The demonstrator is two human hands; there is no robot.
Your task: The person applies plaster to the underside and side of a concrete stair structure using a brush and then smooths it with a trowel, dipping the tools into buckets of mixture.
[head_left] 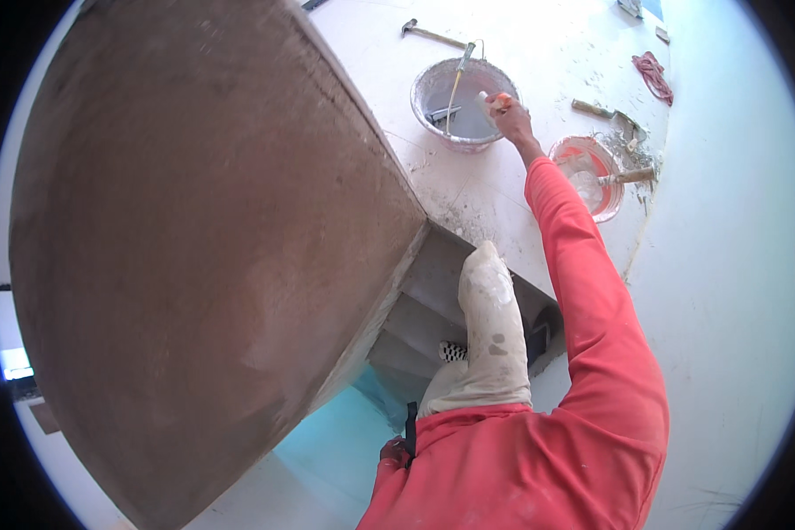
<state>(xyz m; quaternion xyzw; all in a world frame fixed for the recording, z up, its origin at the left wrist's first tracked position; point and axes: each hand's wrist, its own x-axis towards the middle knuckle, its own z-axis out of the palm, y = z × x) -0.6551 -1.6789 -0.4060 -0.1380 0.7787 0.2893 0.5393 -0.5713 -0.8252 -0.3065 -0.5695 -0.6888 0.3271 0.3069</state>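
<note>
My right hand (512, 119) is stretched forward, closed on a small white-and-orange object (486, 104) whose kind I cannot make out. It is held over the right side of a round, plaster-smeared bucket (420, 84) with greyish liquid inside. A metal tool (444, 113) lies in that bucket, and a thin yellowish stick-like tool (456, 93) leans against its rim. Low by my waist, my left hand (395, 453) is curled beside a black strip (411, 427). Whether it grips the strip is hard to see.
An orange-red bucket (613, 159) of white paste holds a wooden-handled tool (629, 177). Hammers (437, 37) (611, 115) and a red cloth (652, 76) lie on the pale surface, with crumbs scattered about. A big brown panel (212, 247) rises at left; grey steps (415, 322) descend below.
</note>
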